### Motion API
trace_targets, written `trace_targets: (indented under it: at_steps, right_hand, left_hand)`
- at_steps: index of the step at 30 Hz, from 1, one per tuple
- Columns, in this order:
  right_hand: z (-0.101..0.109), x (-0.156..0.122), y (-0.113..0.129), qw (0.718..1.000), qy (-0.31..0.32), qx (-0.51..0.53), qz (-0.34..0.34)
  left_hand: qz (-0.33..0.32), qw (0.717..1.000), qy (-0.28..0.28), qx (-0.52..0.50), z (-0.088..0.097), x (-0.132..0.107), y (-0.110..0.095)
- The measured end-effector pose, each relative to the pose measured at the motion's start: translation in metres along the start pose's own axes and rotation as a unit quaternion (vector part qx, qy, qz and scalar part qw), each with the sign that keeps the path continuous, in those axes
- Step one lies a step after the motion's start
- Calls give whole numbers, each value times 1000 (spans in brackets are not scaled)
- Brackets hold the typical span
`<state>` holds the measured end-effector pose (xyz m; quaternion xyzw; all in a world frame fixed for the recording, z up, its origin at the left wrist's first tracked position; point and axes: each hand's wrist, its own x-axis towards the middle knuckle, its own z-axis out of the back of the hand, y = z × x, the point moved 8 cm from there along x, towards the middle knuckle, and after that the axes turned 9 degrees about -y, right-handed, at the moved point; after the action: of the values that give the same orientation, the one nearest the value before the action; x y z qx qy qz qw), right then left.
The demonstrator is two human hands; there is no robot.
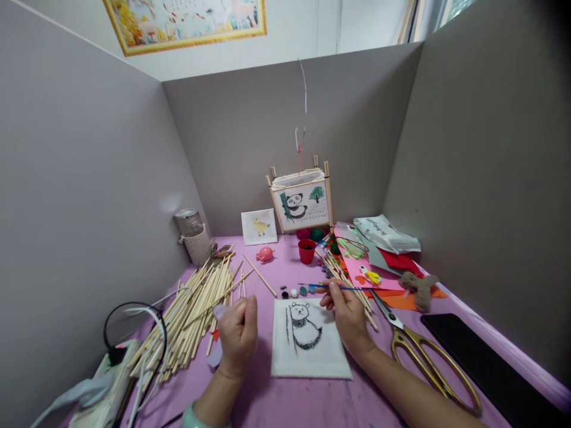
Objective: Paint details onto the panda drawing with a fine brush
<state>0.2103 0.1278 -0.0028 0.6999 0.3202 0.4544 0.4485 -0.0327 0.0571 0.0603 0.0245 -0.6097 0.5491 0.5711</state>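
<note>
My right hand (345,312) pinches a thin blue paintbrush (352,288), held nearly level with its bristle end pointing left over the small paint pots (303,290). Below lies a white canvas (312,370) with a panda drawn in black beside two upright strokes. The right wrist overlaps the canvas's right edge. My left hand (238,333) is closed in a fist left of the canvas, thumb uppermost. Lilac patches (215,355) show beside and below that fist; whether they are in its grip I cannot tell, and the inside of the fist is hidden.
Many wooden sticks (200,309) spread at left, near a power strip (104,386). A red cup (306,252), a panda lantern (303,205) and a duck picture (259,227) stand at the back. Gold-handled scissors (414,345) and a black phone-like slab (482,362) lie right.
</note>
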Motion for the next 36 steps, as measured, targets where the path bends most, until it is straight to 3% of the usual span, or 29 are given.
trace_targets:
  at_steps: [20, 36]
  right_hand:
    - [1, 2, 9, 1000, 5, -17, 14]
    - [-1, -1, 7, 1000, 20, -10, 5]
  left_hand:
    - [9, 997, 17, -71, 2, -6, 4]
    - [-81, 991, 13, -106, 7, -4, -17]
